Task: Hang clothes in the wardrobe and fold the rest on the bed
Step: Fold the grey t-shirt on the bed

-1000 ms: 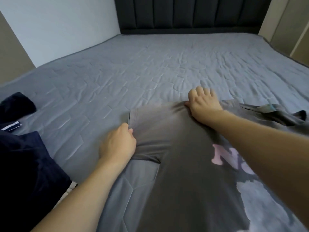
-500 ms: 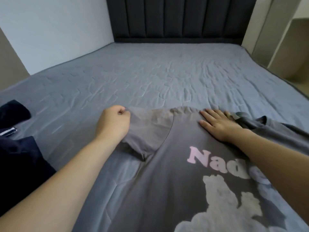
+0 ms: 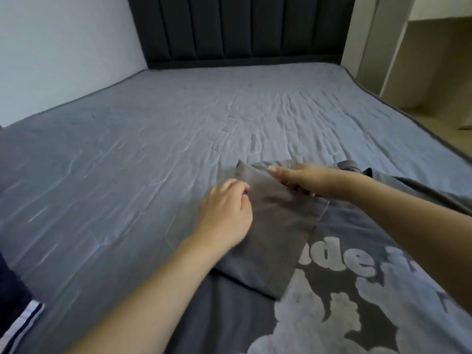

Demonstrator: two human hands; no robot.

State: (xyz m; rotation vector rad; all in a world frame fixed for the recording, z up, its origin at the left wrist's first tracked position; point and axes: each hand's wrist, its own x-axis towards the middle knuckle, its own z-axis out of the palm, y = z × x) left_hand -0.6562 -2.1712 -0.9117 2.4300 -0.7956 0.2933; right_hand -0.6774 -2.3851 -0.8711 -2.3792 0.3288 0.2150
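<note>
Grey cotton fills the lower right of the view: a T-shirt [image 3: 281, 241] is lying print-up on a bed [image 3: 153, 149] covered by a blue-grey quilted sheet. The shirt is occupying the area from about 3 o'clock round to 6 o'clock of the frame, with its collar end pointing toward 12 o'clock. A pale print of puffy letters and cloud-like shapes is showing on its chest. One sleeve is lying folded over the chest, covering the start of the lettering.

The left hand [image 3: 224, 213] is reaching in from 7 o'clock and resting at the left edge of the folded sleeve, fingers curled loosely against the cloth; whether this grip is pinching the fabric cannot be told. The right hand [image 3: 306, 180] is coming in from 4 o'clock, lying across the top of the sleeve near the collar. Its thumb is on top of the cloth and its fingers are tucked under the fold, so this grip is holding the sleeve's upper edge.

A dark padded headboard [image 3: 242, 29] is standing at 12 o'clock. A dark garment [image 3: 12, 282] is lying at 8 o'clock, with striped fabric just below it.
</note>
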